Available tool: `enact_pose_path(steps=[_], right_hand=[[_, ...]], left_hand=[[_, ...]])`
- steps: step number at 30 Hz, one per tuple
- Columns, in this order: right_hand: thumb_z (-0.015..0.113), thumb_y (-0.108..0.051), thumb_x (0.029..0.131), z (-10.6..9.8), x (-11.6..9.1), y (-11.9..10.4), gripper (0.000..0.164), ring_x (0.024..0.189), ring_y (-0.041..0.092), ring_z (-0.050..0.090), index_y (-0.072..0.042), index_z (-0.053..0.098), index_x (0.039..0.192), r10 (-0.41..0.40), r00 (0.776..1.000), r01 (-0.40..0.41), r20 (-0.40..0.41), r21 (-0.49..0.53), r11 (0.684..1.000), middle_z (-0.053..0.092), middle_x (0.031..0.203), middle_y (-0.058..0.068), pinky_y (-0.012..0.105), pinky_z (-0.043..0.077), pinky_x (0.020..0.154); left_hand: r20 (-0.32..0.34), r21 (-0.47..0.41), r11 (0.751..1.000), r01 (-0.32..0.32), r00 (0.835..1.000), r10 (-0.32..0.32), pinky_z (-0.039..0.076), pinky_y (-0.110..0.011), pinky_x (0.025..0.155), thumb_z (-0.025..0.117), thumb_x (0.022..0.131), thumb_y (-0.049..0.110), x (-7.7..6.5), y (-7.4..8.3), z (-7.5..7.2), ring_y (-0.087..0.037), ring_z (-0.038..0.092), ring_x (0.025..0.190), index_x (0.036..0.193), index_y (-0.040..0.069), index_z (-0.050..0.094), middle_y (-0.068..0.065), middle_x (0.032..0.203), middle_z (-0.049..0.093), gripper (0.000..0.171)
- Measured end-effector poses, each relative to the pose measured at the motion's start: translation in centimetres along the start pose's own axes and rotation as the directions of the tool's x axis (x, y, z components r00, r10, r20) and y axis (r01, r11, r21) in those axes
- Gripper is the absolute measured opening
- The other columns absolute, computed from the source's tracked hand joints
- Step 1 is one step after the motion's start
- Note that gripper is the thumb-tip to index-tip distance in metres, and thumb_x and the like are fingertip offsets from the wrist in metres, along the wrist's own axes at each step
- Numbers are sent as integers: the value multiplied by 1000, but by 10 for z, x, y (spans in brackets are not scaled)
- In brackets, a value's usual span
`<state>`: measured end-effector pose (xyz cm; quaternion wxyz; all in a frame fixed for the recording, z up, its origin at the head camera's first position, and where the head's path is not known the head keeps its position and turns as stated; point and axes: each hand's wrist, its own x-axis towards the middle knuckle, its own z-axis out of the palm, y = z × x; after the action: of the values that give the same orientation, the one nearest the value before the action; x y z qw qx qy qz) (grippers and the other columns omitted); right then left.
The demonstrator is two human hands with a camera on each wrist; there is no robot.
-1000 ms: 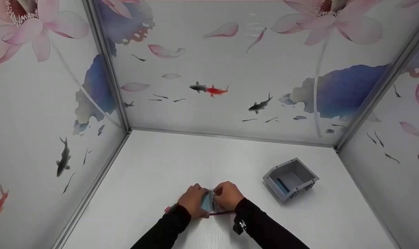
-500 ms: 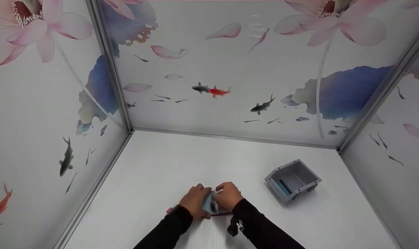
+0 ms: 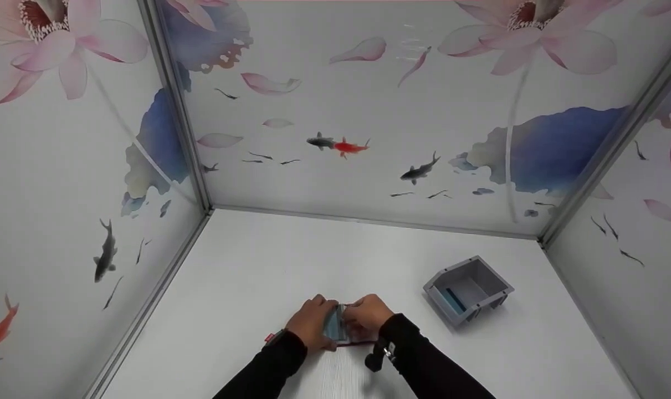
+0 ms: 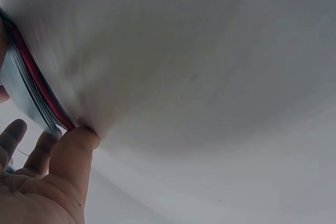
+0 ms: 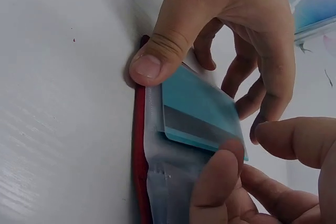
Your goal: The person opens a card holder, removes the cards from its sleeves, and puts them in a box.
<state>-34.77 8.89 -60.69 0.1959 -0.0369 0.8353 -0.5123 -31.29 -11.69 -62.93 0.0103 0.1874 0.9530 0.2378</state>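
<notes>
Since half a sec ago, R grip has shifted slightly right, away from L grip, its wrist swinging right too; L grip and bin look approx. unmoved. Walls, white w/ printed flowers, leaves & fish, rise at the back and both sides of a white surface. Black sleeves come in from the bottom edge, w/ a dark device at the R wrist. Grey bin sits on the surface, well apart from both hands, beyond & to the right. L grip spans the holder, thumb pressed on its near red edge, fingers curved over toward the far side. R grip has fingers bent at the holder's clear pocket, thumb tip by the card's corner; can't tell if it's pinching pocket, card or neither. Holder lies open on the surface btwn the two hands, red cover under clear pockets. Blue card w/ a dark stripe lies at the pocket on the L grip's side. Smallest: a blue strip w/ a dark band inside the bin, at its near left side.
</notes>
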Motion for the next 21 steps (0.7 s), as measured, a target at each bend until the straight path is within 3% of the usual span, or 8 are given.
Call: enact_pose_path(steps=[5, 11, 21], right_hand=[[72, -10, 99, 4, 0, 1, 19, 59, 10, 63, 5, 83, 104, 51, 998, -53, 46, 56, 997, 70, 73, 1, 23, 54, 56], [74, -10, 101, 6, 1, 1, 17, 56, 9, 63, 4, 83, 96, -9, 1000, 10, 11, -45, 999, 70, 68, 1, 23, 53, 52], [75, -10, 102, 8, 3, 5, 13, 53, 8, 62, -1, 79, 94, -4, 1000, 3, -14, -38, 999, 64, 62, -3, 22, 54, 50]], left_hand=[[4, 0, 1000, 7, 1000, -7, 62, -43, 102, 111, 74, 28, -1, 0, 0, -27, 65, 119, 158, 13, 62, -6, 133, 66, 98], [8, 4, 1000, 15, 1000, -15, 61, -45, 105, 111, 73, 29, 1, -3, 5, -29, 65, 120, 155, 13, 64, -8, 133, 66, 96], [-6, 16, 1000, -4, 1000, 4, 61, -46, 106, 109, 77, 30, 2, -9, 11, -30, 65, 121, 155, 11, 64, -10, 134, 66, 93]])
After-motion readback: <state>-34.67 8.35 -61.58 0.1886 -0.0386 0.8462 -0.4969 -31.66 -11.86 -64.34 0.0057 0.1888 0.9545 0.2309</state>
